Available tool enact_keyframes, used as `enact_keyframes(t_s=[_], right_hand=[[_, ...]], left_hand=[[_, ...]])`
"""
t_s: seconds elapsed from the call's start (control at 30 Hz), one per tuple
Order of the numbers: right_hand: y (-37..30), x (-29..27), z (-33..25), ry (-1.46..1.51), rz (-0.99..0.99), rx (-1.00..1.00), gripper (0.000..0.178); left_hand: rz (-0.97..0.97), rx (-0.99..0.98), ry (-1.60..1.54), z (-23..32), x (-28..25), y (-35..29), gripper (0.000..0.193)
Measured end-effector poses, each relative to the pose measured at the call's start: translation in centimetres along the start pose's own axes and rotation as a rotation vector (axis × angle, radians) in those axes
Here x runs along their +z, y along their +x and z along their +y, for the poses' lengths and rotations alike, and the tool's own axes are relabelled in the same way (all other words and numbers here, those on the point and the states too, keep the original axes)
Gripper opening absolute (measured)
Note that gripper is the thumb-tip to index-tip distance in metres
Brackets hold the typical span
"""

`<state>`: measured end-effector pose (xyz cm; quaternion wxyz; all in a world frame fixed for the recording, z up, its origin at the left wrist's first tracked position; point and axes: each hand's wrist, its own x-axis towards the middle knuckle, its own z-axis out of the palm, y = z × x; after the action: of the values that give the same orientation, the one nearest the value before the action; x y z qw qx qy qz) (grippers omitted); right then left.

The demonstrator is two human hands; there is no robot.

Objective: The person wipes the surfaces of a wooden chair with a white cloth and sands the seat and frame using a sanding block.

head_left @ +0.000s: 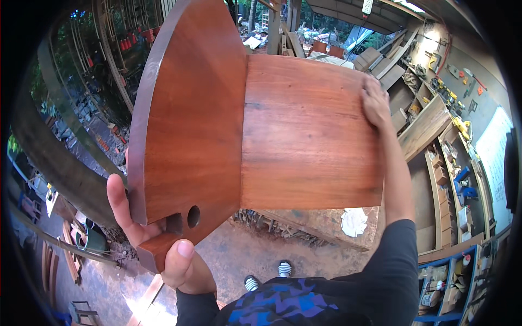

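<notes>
A polished reddish-brown piece of wooden furniture (310,130) is held up before me. Two wide boards meet along an upright line, and its exact kind cannot be told. The left board (190,119) has a thick dark edge, with a notch and a round hole at its lower corner. My left hand (157,233) grips that corner, thumb in front and fingers around the edge and notch. My right hand (376,102) is pressed against the far right edge of the other board, its fingertips partly hidden behind the edge.
Below stands a worn worktable (304,220) with a white cloth (354,221) on it. Wooden shelves (435,185) with tools and boxes line the right side, above a blue rack (448,288). Buckets and lumber lie at left, around a dark green bucket (93,237).
</notes>
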<state>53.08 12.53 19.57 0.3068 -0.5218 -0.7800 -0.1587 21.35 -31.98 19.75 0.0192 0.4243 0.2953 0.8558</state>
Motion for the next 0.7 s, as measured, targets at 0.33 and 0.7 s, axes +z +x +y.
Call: enact_keyframes(t_s=[0.33,0.7], right_hand=[[-2.0,1.8,-19.2,-0.002,-0.028,-0.476,0.064],[-3.1,2.6,-18.8,0.003,0.084,-0.37,0.06]], left_hand=[[-0.048,-0.06,-0.071,-0.1,-0.1,0.8,0.111],[-0.162,-0.138,-0.11,0.4,-1.0,1.2,0.112]])
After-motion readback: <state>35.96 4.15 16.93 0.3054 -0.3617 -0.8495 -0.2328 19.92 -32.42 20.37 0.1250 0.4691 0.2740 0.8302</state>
